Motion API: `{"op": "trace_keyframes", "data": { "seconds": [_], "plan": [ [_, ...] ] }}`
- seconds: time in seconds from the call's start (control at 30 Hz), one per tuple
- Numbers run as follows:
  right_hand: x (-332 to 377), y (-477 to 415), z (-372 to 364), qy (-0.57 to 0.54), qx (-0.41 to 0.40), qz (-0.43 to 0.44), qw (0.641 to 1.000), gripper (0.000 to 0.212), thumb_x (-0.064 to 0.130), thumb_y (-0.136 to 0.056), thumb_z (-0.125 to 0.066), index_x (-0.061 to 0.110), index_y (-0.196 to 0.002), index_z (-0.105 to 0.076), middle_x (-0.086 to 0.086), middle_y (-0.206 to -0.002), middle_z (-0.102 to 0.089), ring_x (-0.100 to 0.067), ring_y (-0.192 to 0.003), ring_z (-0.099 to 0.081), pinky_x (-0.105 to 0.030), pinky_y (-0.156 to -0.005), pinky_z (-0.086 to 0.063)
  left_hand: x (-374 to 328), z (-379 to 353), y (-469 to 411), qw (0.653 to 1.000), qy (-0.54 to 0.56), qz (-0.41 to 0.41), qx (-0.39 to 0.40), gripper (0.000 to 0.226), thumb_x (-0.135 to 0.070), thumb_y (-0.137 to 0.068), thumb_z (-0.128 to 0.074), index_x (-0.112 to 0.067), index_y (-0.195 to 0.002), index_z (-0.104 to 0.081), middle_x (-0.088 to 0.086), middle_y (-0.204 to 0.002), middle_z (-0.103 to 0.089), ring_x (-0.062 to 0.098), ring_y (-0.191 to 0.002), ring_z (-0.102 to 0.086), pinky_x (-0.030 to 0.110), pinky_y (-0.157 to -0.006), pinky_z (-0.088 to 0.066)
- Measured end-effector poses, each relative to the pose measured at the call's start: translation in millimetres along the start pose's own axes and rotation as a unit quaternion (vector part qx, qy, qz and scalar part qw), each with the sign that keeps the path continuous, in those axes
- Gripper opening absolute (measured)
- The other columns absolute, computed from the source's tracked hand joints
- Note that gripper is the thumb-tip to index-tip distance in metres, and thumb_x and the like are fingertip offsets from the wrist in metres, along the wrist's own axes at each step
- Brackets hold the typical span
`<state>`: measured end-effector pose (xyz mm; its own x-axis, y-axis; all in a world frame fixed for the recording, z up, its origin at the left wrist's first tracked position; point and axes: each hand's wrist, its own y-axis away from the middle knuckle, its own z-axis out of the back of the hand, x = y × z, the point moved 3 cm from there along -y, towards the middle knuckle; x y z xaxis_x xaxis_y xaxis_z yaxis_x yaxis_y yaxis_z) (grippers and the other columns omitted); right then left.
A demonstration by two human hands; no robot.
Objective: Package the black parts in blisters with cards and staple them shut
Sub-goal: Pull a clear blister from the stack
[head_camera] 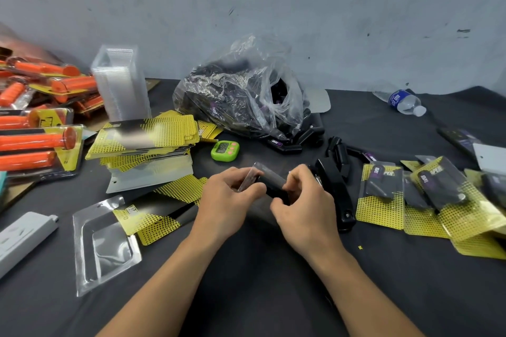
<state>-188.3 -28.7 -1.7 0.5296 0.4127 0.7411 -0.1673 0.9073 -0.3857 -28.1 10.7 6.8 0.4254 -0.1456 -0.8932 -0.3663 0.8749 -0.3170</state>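
Note:
My left hand [228, 200] and my right hand [304, 204] meet over the middle of the dark table. Together they hold a clear blister [253, 176] with a black part [275, 186] in it. The left fingers pinch the blister's left edge; the right fingers curl round the black part. A black stapler [335, 194] lies just right of my right hand. Finished yellow-carded packs [438, 200] lie in a heap at the right. A stack of yellow cards [142, 137] sits at the left, and a clear bag of black parts [241, 98] stands behind.
An empty blister [105, 246] and a loose card [147, 220] lie at the lower left. A tall stack of clear blisters [120, 85], orange-handled packs [35, 117], a green timer [225, 149], a water bottle [404, 101] and a white power strip [19, 241] ring the work area.

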Motion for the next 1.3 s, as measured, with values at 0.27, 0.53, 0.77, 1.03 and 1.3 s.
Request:
{"op": "trace_keyframes", "data": {
  "seconds": [0.27, 0.53, 0.77, 1.03, 1.3],
  "plan": [
    [2.3, -5.3, -1.8, -0.132, 0.029, -0.048, 0.990, 0.027, 0.011, -0.082, -0.082, 0.027, -0.093, -0.064, 0.014, -0.080, -0.070, -0.002, -0.075, -0.065, -0.022, -0.071, -0.051, -2.7, -4.4, 4.5, 0.958, 0.251, 0.129, 0.046, 0.037, -0.037, -0.081, -0.068, -0.019, -0.112, -0.080, -0.001, -0.088, -0.074, 0.017, -0.079, -0.067, 0.030, -0.068, -0.058],
    [11.1, 2.5, 8.3, -0.703, 0.312, -0.284, 0.572, 0.018, 0.013, -0.094, -0.061, 0.001, -0.097, -0.074, -0.017, -0.089, -0.063, -0.027, -0.074, -0.061, -0.036, -0.080, -0.051, -9.0, 1.7, 5.0, 0.900, 0.399, 0.138, 0.104, 0.049, -0.047, -0.086, -0.057, -0.017, -0.119, -0.077, 0.004, -0.110, -0.073, 0.013, -0.097, -0.067, 0.028, -0.077, -0.059],
    [13.2, 5.7, -0.4, -0.687, 0.334, -0.306, 0.568, 0.023, 0.016, -0.097, -0.055, 0.000, -0.102, -0.070, -0.018, -0.087, -0.061, -0.027, -0.074, -0.059, -0.037, -0.082, -0.047, -16.7, -9.0, 9.1, 0.901, 0.376, 0.128, 0.174, 0.064, -0.029, -0.078, -0.074, -0.013, -0.139, -0.062, 0.014, -0.117, -0.065, 0.020, -0.088, -0.059, 0.031, -0.079, -0.057],
    [6.4, 6.2, -7.2, -0.599, 0.291, -0.324, 0.672, 0.015, 0.007, -0.085, -0.064, 0.007, -0.093, -0.077, -0.012, -0.085, -0.065, -0.018, -0.071, -0.064, -0.030, -0.066, -0.054, -4.8, -13.5, 7.5, 0.915, 0.337, 0.155, 0.158, 0.036, -0.009, -0.094, -0.070, -0.021, -0.128, -0.071, 0.009, -0.123, -0.072, 0.028, -0.102, -0.065, 0.034, -0.085, -0.057],
    [1.1, -0.1, 2.1, 0.054, -0.010, -0.131, 0.990, 0.039, 0.042, -0.078, -0.077, 0.019, -0.074, -0.046, 0.006, -0.066, -0.057, -0.025, -0.069, -0.056, -0.037, -0.062, -0.039, 8.3, -15.6, 5.5, 0.924, 0.284, 0.243, 0.085, 0.025, -0.025, -0.098, -0.067, -0.015, -0.120, -0.073, 0.014, -0.114, -0.077, 0.018, -0.097, -0.076, 0.031, -0.082, -0.062]
  ]
}}
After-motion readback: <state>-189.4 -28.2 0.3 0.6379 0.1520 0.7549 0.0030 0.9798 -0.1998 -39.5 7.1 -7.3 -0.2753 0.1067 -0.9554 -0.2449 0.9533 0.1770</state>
